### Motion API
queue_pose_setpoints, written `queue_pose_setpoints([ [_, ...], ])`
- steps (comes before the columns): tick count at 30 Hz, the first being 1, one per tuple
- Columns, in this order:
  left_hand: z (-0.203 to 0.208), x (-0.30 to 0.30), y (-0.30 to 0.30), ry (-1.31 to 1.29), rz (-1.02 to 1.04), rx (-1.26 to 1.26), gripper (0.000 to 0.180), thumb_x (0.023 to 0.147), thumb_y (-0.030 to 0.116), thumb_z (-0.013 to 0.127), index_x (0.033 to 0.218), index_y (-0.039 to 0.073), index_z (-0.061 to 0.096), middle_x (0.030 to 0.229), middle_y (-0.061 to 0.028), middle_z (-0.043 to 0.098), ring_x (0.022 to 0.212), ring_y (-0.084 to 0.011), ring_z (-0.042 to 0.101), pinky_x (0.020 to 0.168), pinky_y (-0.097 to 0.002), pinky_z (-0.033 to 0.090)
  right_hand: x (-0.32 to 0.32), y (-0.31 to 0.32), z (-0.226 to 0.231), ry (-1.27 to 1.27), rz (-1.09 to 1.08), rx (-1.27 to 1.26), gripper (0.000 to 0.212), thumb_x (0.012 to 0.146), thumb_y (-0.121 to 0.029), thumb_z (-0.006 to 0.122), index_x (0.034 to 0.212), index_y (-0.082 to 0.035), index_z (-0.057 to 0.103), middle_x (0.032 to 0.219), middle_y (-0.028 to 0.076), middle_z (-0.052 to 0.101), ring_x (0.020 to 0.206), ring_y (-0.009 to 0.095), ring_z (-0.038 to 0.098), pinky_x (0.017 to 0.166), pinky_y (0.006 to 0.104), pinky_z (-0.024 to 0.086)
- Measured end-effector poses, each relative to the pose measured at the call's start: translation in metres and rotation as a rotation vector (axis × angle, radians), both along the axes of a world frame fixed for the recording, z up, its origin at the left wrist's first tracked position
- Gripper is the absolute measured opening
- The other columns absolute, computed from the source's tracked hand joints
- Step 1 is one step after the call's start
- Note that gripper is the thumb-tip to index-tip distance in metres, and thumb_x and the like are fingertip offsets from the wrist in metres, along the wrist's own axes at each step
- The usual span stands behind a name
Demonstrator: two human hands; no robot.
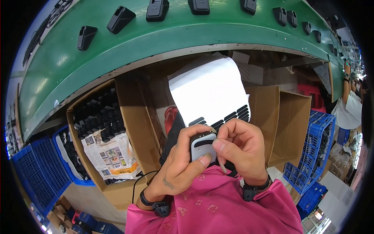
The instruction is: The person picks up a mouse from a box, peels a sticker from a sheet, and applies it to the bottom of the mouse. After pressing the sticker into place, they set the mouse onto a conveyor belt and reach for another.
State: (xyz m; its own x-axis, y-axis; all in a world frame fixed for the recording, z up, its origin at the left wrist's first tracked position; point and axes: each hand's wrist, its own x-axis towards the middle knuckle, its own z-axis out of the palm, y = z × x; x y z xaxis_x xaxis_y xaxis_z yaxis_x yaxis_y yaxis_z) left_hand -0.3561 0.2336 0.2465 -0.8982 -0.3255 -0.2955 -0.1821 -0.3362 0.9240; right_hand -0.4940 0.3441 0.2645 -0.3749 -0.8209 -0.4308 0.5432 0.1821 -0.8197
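Black strip (203, 142): in the head view it lies across the far end of the grey rounded device (197, 153), just off the near edge of the white sheet (210, 87); if my right thumb drags its end, I judge it could skew, crease or cling to my skin.
Grey device: if my left grip loosens under sideways pressure from the other thumb, it could twist or slip down onto my pink top (210, 199), nearer me than the sheet.
White sheet: it looks loosely curved, so a knock from a knuckle could slide it and scuff the spare black strips (243, 113) along its near edge.
Left hand (175, 167): clamped on the device, thumb across its near face, fingers around its left and far side; this hand sits nearer me than the sheet, to its left.
Right hand (243, 152): thumb and forefinger close together at the strip's right end; whether they pinch it, I cannot tell.
Device to hands: touching my left palm side, directly left of my right thumb tip.
Worktop (175, 41): beyond the sheet, carrying black cradles (157, 9).
Cardboard boxes (134, 113): left and right of the sheet.
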Motion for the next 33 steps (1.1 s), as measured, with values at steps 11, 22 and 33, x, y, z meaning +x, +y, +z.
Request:
queue_pose_setpoints([
  [11,0.002,0.002,0.001,-0.047,0.013,0.037,0.052,0.080,0.009,0.053,0.128,0.005,0.036,0.111,-0.0084,0.049,0.100,-0.0138,0.048,0.087,-0.0275,0.040,0.005,-0.005,0.003,0.044,-0.063,0.058,0.010,0.084,-0.002,0.061,0.083,0.002,0.053,0.067,0.003,0.057,0.053,0.005,0.052,0.048,0.0175,0.041],
  [22,-0.005,0.002,0.001,0.001,0.022,0.064,0.049,0.084,0.009,0.049,0.129,0.001,0.032,0.100,-0.0129,0.056,0.087,-0.0174,0.055,0.079,-0.0303,0.044,0.012,0.001,0.002,0.218,-0.073,0.044,0.011,0.084,-0.001,0.063,0.087,0.004,0.054,0.073,0.002,0.059,0.064,0.002,0.055,0.054,0.0164,0.043],
  [33,-0.006,0.003,0.001,0.041,0.031,0.088,0.047,0.085,0.010,0.049,0.129,0.001,0.032,0.101,-0.0135,0.056,0.087,-0.0168,0.054,0.079,-0.0297,0.043,0.009,-0.001,0.003,0.075,-0.071,-0.025,0.008,0.084,0.003,0.060,0.088,0.004,0.052,0.075,0.003,0.058,0.064,0.003,0.053,0.055,0.0178,0.043],
])
